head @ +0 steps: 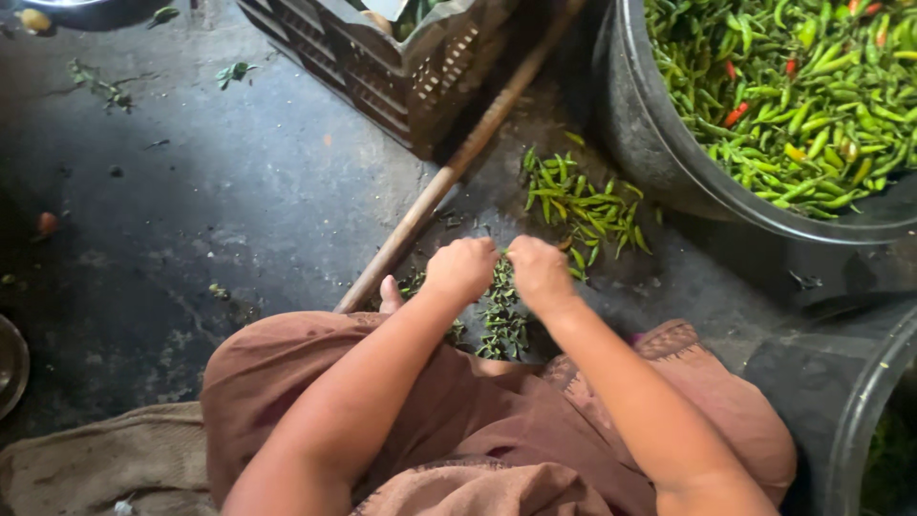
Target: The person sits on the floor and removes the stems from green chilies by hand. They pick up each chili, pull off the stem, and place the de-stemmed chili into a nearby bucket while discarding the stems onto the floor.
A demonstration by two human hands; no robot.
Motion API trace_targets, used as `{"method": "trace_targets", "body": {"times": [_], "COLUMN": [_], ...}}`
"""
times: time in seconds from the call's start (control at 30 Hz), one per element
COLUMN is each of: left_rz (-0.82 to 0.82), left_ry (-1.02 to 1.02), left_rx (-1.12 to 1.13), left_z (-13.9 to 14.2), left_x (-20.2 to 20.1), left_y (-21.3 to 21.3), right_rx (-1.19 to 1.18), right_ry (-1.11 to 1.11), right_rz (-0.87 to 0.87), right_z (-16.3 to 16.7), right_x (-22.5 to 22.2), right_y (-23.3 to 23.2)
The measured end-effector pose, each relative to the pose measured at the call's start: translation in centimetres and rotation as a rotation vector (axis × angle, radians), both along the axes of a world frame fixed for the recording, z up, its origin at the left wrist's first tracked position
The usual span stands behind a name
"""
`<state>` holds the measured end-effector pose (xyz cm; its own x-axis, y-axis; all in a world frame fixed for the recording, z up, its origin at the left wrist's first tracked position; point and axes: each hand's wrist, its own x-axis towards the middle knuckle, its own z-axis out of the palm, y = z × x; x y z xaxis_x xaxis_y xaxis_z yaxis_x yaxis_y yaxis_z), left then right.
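My left hand (pixel 462 268) and my right hand (pixel 538 271) are side by side over the dark floor, both with fingers curled under. What they pinch is hidden by the knuckles; a green chili seems to sit between them. A small heap of green chilies (pixel 583 205) lies on the floor just beyond my hands. Below my hands lies a pile of small green stems (pixel 501 320), next to my brown skirt (pixel 458 420).
A big black tub (pixel 659 153) full of green and a few red chilies (pixel 793 96) stands at the upper right. A wooden stick (pixel 449 172) leans diagonally past a dark plastic crate (pixel 382 67). Another tub rim (pixel 855 420) shows at lower right, and burlap sacking (pixel 95 459) at lower left.
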<state>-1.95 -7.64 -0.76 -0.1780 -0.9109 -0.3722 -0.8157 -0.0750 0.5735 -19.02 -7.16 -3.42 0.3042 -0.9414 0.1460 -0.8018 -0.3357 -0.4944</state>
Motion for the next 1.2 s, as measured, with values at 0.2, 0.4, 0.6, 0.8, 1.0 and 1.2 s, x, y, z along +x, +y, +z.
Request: {"method": "trace_targets", "body": {"times": [0.2,0.4,0.6,0.8,1.0,1.2], "left_rz": [0.187,0.288,0.452,0.451,0.377,0.275], "left_ry": [0.007,0.372,0.732,0.699,0.530,0.248], "left_rx": [0.242,0.333,0.423,0.354,0.302,0.093], "left_z": [-1.7,-4.2,-3.2,-1.2,-1.2,0.1], "left_x": [0.0,-0.5,-0.3,0.4,0.6,1.0], "left_y": [-0.4,-0.4,-0.8,-1.3,-1.3,-1.0], "right_rx": [-0.003,0.295,0.877,0.547,0.498,0.438], "right_ry": [0.052,-0.345,-0.736,0.392,0.352,0.292], "right_rz": [-0.054,-0.293,-0.377,-0.337,-0.278,-0.262], "right_z": [-2.9,-3.7,-2.4,-1.2,-3.3,-2.9], "right_x": [0.9,0.0,-4.0,-10.3,-6.0,-4.3], "right_y": [1.5,-0.1,-3.4,-4.0,-2.5,-2.0]}}
